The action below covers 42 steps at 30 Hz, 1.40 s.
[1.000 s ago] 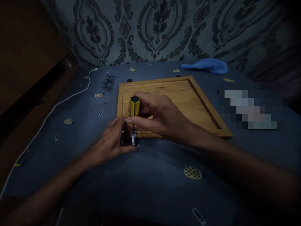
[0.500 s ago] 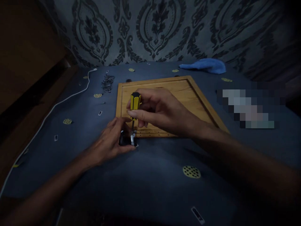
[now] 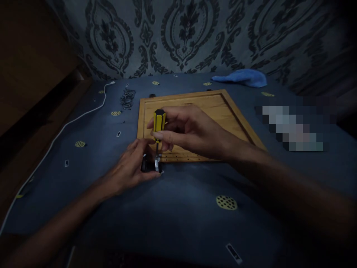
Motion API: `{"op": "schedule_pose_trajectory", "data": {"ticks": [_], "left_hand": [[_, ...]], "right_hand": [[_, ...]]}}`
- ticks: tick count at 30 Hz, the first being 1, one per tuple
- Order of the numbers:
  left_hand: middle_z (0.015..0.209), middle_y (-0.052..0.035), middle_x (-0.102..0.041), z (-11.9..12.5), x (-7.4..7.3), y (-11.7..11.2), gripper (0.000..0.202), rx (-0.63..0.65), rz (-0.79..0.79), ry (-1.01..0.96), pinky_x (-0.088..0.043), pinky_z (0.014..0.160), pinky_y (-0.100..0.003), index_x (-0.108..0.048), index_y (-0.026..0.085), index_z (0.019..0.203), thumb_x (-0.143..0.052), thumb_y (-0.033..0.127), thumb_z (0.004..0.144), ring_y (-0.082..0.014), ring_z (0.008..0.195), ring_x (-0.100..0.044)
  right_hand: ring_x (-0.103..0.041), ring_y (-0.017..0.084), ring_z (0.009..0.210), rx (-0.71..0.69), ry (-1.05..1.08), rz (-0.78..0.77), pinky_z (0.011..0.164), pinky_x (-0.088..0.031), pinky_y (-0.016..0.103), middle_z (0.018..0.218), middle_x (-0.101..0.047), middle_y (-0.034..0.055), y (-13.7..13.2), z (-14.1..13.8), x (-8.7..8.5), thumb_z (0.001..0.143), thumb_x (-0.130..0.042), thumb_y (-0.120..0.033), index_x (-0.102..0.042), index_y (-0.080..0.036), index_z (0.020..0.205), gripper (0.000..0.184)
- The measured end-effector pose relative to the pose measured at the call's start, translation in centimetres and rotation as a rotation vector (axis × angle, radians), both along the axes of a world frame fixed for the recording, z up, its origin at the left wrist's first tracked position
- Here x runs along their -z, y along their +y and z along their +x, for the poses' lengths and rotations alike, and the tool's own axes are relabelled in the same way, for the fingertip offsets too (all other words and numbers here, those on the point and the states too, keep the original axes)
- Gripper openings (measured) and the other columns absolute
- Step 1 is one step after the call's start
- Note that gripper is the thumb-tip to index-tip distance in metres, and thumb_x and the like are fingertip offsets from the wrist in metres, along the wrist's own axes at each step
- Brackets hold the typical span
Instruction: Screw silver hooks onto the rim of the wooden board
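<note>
Fabric [image 3: 173, 223], blue and matte, covers the work surface, and one round yellow dotted patch [image 3: 226, 203] lies nearest. Beyond it the left hand [image 3: 131, 169] curls loosely closed, thumb and fingertips pinching one small dark fitting [image 3: 152, 164] with a shiny metal edge, possibly a hinge, though the light is too dim to be sure. The fitting sits against the near edge of a single square wooden panel [image 3: 206, 108], smooth, honey-coloured, with a raised rim and a row of tiny holes. Directly above the fitting stands one screwdriver [image 3: 159, 123], upright, its ribbed yellow-and-black handle gripped by the closed fingers of the right hand [image 3: 189, 130], its thin shaft reaching down to the fitting. Farther left lie a heap of metal screws [image 3: 127, 99] and one white cable [image 3: 69, 123]. One crumpled blue cloth [image 3: 240, 77] rests by the patterned wall [image 3: 181, 33].
</note>
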State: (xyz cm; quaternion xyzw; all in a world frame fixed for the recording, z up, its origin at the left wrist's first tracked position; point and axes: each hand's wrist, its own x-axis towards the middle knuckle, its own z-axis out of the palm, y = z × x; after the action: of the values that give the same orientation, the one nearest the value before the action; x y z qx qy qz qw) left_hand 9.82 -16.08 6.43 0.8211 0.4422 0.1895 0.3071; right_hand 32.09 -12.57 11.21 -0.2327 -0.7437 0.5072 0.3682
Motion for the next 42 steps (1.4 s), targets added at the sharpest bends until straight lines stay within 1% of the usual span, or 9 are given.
{"op": "schedule_pose_trajectory", "data": {"ticks": [5,11,13,18,22,26,29,36,42], "left_hand": [[0.114,-0.0066,-0.068,0.1,-0.2,0.0,0.058,-0.008,-0.024,0.012,-0.055,0.094,-0.050,-0.047,0.027,0.131,-0.079,0.039,0.083,-0.0304,0.109,-0.065],[0.108,-0.0049,-0.066,0.2,-0.1,0.1,0.051,0.000,0.006,-0.013,-0.055,0.094,-0.048,-0.050,0.025,0.123,-0.079,0.035,0.082,-0.0305,0.110,-0.065],[0.107,-0.0051,-0.066,0.2,-0.1,0.1,0.049,0.002,0.004,-0.014,-0.056,0.094,-0.048,-0.051,0.024,0.120,-0.079,0.035,0.082,-0.0306,0.110,-0.065],[0.111,-0.0066,-0.068,0.3,-0.4,0.0,0.051,0.002,-0.021,0.003,-0.055,0.092,-0.048,-0.051,0.025,0.124,-0.078,0.039,0.083,-0.0302,0.107,-0.065],[0.109,-0.0060,-0.067,0.4,-0.5,0.0,0.048,-0.005,-0.022,0.001,-0.056,0.092,-0.047,-0.051,0.026,0.121,-0.078,0.039,0.082,-0.0292,0.106,-0.065],[0.107,-0.0043,-0.067,0.4,-0.4,0.1,0.050,0.004,-0.001,-0.006,-0.056,0.092,-0.047,-0.050,0.026,0.122,-0.078,0.037,0.082,-0.0292,0.107,-0.065],[0.109,-0.0040,-0.066,0.3,-0.3,0.0,0.050,0.006,0.001,-0.002,-0.056,0.094,-0.047,-0.049,0.026,0.122,-0.078,0.036,0.083,-0.0291,0.108,-0.065],[0.109,-0.0038,-0.067,0.4,-0.3,0.0,0.046,-0.011,-0.010,0.008,-0.056,0.094,-0.047,-0.050,0.027,0.116,-0.079,0.033,0.081,-0.0290,0.107,-0.065],[0.110,-0.0051,-0.067,0.4,-0.4,0.1,0.051,-0.001,-0.020,-0.007,-0.056,0.094,-0.048,-0.048,0.027,0.122,-0.077,0.037,0.082,-0.0299,0.110,-0.064]], "right_hand": [[-0.066,0.012,0.062,0.102,-0.024,0.025,0.052,-0.057,0.025,0.077,-0.066,-0.0014,-0.1,-0.3,0.5,0.089,-0.081,-0.032,-0.056,-0.019,0.084,0.029],[-0.070,0.010,0.069,-0.027,-0.009,0.016,0.061,-0.061,0.024,0.085,-0.066,-0.0031,0.0,0.2,-0.3,0.094,-0.066,-0.014,-0.059,-0.017,0.103,0.012],[-0.070,0.009,0.070,-0.049,-0.022,0.011,0.062,-0.061,0.023,0.085,-0.067,-0.0025,0.0,0.3,-0.4,0.095,-0.064,-0.015,-0.060,-0.016,0.101,0.007],[-0.068,0.011,0.062,0.049,-0.044,0.023,0.053,-0.056,0.022,0.076,-0.067,-0.0019,-0.1,0.0,0.0,0.091,-0.078,-0.029,-0.057,-0.017,0.086,0.024],[-0.067,0.012,0.062,0.101,-0.077,0.070,0.052,-0.054,0.022,0.075,-0.068,-0.0021,0.0,0.0,0.0,0.089,-0.077,-0.021,-0.058,-0.017,0.090,0.020],[-0.069,0.011,0.066,-0.012,-0.103,0.048,0.058,-0.057,0.024,0.083,-0.068,-0.0023,-0.1,0.5,-0.8,0.094,-0.067,-0.015,-0.059,-0.017,0.101,0.010],[-0.071,0.012,0.070,-0.071,-0.105,0.025,0.064,-0.060,0.026,0.085,-0.070,-0.0008,-0.3,0.6,-1.1,0.096,-0.064,-0.017,-0.060,-0.017,0.095,0.004],[-0.066,0.012,0.062,0.065,-0.113,0.096,0.052,-0.052,0.023,0.076,-0.069,-0.0015,-0.2,0.2,-0.3,0.091,-0.078,-0.030,-0.059,-0.018,0.087,0.023],[-0.071,0.011,0.071,-0.115,-0.089,0.030,0.063,-0.059,0.024,0.083,-0.069,-0.0028,-0.2,0.7,-1.3,0.096,-0.064,-0.016,-0.062,-0.017,0.101,0.006]]}}
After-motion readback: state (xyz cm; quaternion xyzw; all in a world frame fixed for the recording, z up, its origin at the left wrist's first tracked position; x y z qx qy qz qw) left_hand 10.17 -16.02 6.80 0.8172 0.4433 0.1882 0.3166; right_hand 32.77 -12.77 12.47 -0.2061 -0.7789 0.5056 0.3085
